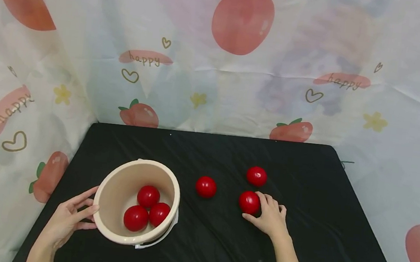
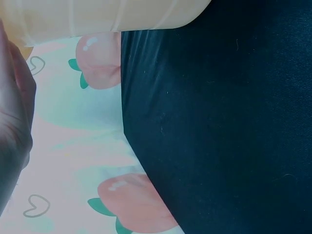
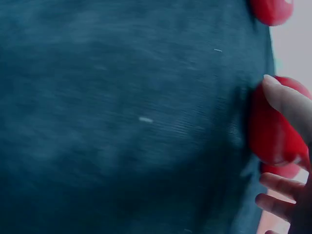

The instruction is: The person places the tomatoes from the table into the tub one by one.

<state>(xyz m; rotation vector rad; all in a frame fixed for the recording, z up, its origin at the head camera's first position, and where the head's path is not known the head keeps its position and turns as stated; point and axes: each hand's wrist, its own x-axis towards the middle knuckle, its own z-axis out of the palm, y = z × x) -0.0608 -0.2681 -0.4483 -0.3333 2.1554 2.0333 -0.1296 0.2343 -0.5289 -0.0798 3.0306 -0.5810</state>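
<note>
A cream bucket stands tilted on the left of the black table, with several glossy red balls inside. My left hand holds its left side, thumb at the rim and fingers along the outer wall. In the left wrist view only the bucket's lower wall shows. Over on the right, my right hand grips a red ball between thumb and fingers. The right wrist view shows the thumb lying across that ball; part of it is hidden by the hand.
Just behind the gripped ball lies another red ball. A further red ball sits between it and the bucket. The bucket's white handle hangs down its right side. A fruit-printed cloth rises behind the black table.
</note>
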